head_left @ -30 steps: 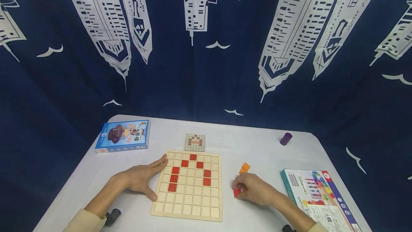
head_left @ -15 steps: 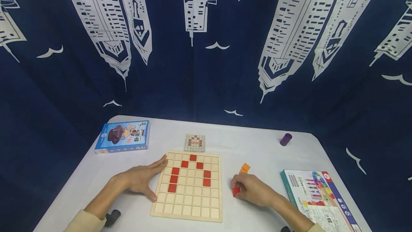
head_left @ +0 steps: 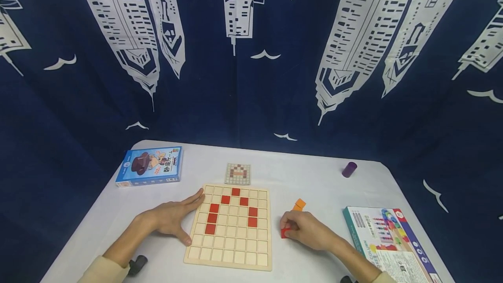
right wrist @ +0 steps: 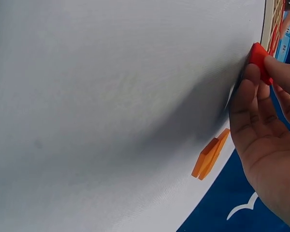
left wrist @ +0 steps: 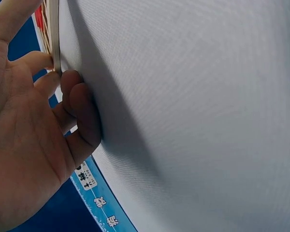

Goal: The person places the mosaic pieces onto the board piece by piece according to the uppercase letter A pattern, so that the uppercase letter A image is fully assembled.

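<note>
In the head view a wooden grid board [head_left: 235, 256] lies at the middle of the table, with several red square tiles set in an arch in its cells. My left hand [head_left: 170, 217] rests along the board's left edge, thumb and fingers spread apart. To the right of the board, my right hand [head_left: 310, 231] pinches a red tile [right wrist: 259, 62] between thumb and fingertips, low over the white cloth. Orange tiles [head_left: 300, 204] lie just beyond that hand, partly covered by it. A small pattern card [head_left: 238, 174] with a coloured grid sits past the board's far edge.
A blue box [head_left: 151, 165] stands at the far left and a white box with a coloured picture [head_left: 393, 239] at the right. The purple cylinder [head_left: 349, 169] is at the back right. Behind the white table [head_left: 314, 174] hangs a dark blue curtain [head_left: 235, 99].
My right hand has shifted slightly left toward the board with the red tile pinched in it. The left hand and the board have stayed put.
</note>
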The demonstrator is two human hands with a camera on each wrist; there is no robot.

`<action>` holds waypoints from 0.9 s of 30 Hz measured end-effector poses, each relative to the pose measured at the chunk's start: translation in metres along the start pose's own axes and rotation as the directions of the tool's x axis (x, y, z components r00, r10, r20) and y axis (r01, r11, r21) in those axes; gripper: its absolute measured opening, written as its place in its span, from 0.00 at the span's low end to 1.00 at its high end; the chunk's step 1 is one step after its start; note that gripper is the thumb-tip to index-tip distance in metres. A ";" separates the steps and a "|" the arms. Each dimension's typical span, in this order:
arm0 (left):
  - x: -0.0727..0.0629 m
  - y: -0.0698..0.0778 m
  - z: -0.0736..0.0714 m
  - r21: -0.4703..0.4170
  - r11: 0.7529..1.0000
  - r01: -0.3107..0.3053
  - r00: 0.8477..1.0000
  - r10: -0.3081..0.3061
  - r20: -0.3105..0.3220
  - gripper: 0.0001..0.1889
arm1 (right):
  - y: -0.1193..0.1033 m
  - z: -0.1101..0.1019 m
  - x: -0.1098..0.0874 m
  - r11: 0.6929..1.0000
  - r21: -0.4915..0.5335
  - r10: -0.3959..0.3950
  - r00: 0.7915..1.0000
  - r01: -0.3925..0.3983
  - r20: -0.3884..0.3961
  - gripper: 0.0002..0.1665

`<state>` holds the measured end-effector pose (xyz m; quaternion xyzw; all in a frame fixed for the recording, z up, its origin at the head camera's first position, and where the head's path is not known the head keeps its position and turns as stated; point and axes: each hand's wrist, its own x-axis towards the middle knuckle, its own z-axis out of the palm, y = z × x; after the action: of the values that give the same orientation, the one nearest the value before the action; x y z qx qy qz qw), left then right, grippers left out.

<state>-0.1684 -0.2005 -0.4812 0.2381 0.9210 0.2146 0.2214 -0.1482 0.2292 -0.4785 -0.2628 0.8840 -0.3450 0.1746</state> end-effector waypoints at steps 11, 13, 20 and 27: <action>-0.001 -0.002 0.001 0.015 0.999 -0.034 0.999 0.034 -0.004 0.72 | -0.002 0.003 0.001 1.000 0.005 -0.015 0.999 0.016 -0.032 0.09; -0.001 -0.002 0.001 0.003 1.000 -0.024 1.000 0.024 -0.003 0.71 | -0.003 0.005 0.003 1.000 0.024 -0.007 0.999 0.008 -0.032 0.09; -0.001 0.000 0.000 -0.014 1.000 -0.004 1.000 0.004 -0.001 0.71 | -0.009 0.013 0.009 0.995 0.095 0.003 0.999 0.000 -0.038 0.08; 0.000 0.000 0.001 0.000 1.000 0.008 1.000 -0.008 -0.002 0.70 | -0.018 0.019 0.019 0.993 0.118 0.014 0.999 -0.008 -0.051 0.09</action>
<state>-0.1678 -0.2007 -0.4817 0.2340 0.9222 0.2139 0.2213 -0.1477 0.1973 -0.4817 -0.2382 0.8678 -0.4021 0.1687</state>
